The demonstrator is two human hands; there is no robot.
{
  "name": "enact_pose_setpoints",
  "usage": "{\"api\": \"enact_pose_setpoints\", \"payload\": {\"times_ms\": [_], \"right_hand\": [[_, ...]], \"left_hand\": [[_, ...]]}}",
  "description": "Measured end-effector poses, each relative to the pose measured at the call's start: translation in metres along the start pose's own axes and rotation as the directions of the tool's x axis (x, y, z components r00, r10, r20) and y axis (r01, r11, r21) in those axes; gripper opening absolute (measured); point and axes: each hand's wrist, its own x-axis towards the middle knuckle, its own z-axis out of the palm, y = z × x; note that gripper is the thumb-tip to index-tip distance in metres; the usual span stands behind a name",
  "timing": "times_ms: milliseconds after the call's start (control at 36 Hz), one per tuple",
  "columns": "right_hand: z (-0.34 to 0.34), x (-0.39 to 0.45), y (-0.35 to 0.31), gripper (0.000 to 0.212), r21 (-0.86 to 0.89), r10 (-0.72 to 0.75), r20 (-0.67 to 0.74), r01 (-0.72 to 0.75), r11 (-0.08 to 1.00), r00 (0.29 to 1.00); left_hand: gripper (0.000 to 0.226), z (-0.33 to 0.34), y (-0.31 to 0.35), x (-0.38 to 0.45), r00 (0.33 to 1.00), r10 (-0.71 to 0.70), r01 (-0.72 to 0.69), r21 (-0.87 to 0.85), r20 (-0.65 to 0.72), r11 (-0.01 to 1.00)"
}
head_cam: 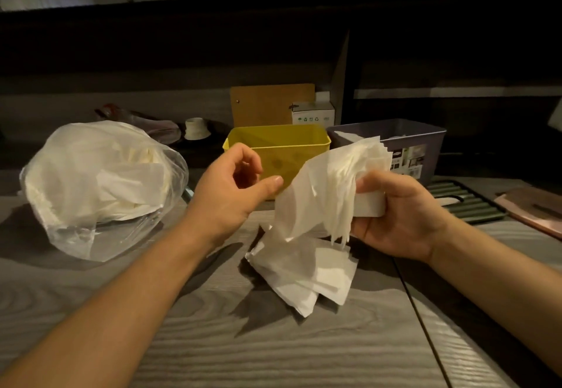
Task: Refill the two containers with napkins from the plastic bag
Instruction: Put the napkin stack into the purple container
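Observation:
My right hand (398,214) grips a fanned stack of white napkins (328,187) in front of the yellow container (275,141). My left hand (234,187) hovers just left of the stack with loosely curled fingers, its thumb reaching toward the napkins, holding nothing. A loose pile of napkins (307,269) lies on the table below the hands. The clear plastic bag (97,184), with napkins inside, sits at the left. The grey container (404,138) stands right of the yellow one, white paper showing inside it.
A wood-grain table (273,351) carries everything. Behind the containers stand a brown board (270,105) and a small white box (313,112). A dark ribbed mat (465,202) and a pinkish board (535,211) lie at the right. A small white object (196,129) sits at the back.

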Motion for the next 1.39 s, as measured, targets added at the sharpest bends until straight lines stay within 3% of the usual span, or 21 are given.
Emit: {"api": "enact_pose_setpoints", "payload": {"times_ms": [56,167,250,444,556,722,778,917,1250,1389], "right_hand": [[0.000,0.000,0.000,0.055,0.005,-0.009,-0.022,0.009,1.000,1.000],[-0.001,0.001,0.001,0.082,0.009,-0.032,-0.012,0.033,0.999,0.999],[-0.003,0.002,0.003,0.063,-0.060,-0.033,0.020,0.035,0.998,0.999],[0.005,0.004,0.007,0.046,-0.180,-0.041,0.033,0.046,0.983,0.999],[0.003,0.005,0.008,0.051,-0.222,-0.024,0.002,0.024,0.975,1.000],[0.001,0.009,0.008,0.056,-0.219,-0.076,-0.078,0.057,0.974,0.994],[0.000,0.009,0.008,0.054,-0.224,-0.085,-0.071,0.067,0.972,0.994],[0.003,0.007,0.008,0.043,-0.292,-0.083,-0.021,0.074,0.954,0.996],[0.003,0.005,0.010,0.039,-0.381,-0.070,-0.019,0.057,0.923,0.997],[0.003,0.005,0.011,0.033,-0.384,-0.084,-0.021,0.069,0.921,0.996]], "left_hand": [[0.023,-0.001,0.004,-0.001,0.999,0.023,-0.022,-0.072,0.025,0.997],[0.033,0.002,0.017,-0.011,0.949,-0.038,0.130,-0.279,0.313,0.951],[0.041,0.008,0.019,-0.016,0.918,-0.026,0.160,-0.309,0.396,0.937],[0.033,0.013,0.017,-0.014,0.938,-0.079,0.201,-0.344,0.338,0.917],[0.024,0.013,0.018,-0.014,0.960,-0.089,0.176,-0.323,0.266,0.930],[0.003,0.013,0.017,-0.013,0.954,-0.140,0.229,-0.347,0.264,0.909],[0.004,0.014,0.017,-0.012,0.943,-0.175,0.283,-0.402,0.283,0.871],[0.038,0.017,0.016,-0.011,0.911,-0.218,0.372,-0.470,0.350,0.800],[0.024,0.019,0.012,-0.010,0.914,-0.210,0.362,-0.460,0.348,0.811],[0.004,0.019,0.010,-0.010,0.914,-0.213,0.361,-0.453,0.344,0.815]]}}
